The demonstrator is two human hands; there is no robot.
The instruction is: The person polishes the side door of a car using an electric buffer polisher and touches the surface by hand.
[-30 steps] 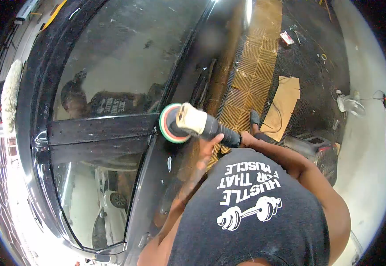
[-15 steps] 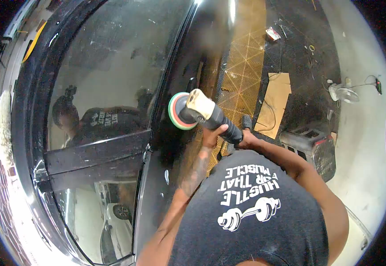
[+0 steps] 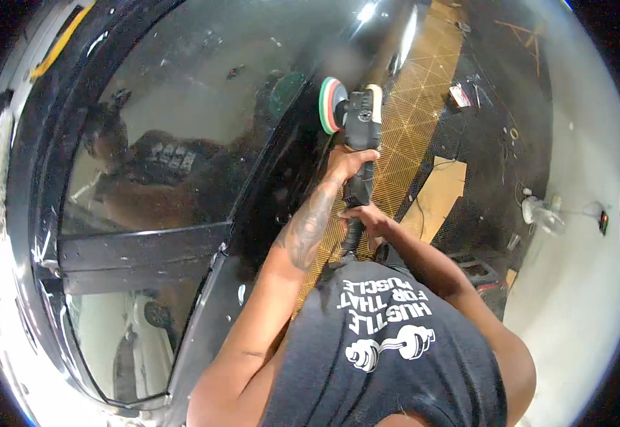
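Note:
A black and cream car polisher (image 3: 362,132) is held upright in front of me, beside the dark car door (image 3: 281,178). Its round pad (image 3: 327,107), layered green, red and grey, faces left toward the door; I cannot tell whether it touches the panel. My left hand (image 3: 351,162) is wrapped round the polisher's body below its head. Lower down, my right hand (image 3: 368,219) is closed round the rear handle, close to my shirt. The car window (image 3: 174,156) shows a reflection of me.
Gold-patterned floor tiles (image 3: 413,114) run alongside the car. A cardboard sheet (image 3: 434,203) lies on the dark floor to the right, with a small fan (image 3: 541,215) near the wall (image 3: 580,142). A grey case (image 3: 477,274) is partly hidden behind my right arm.
The polisher has swung upward and away from my body, its pad turning to a more edge-on angle. Both hands moved with it and still grip it; my left arm is stretched further out.

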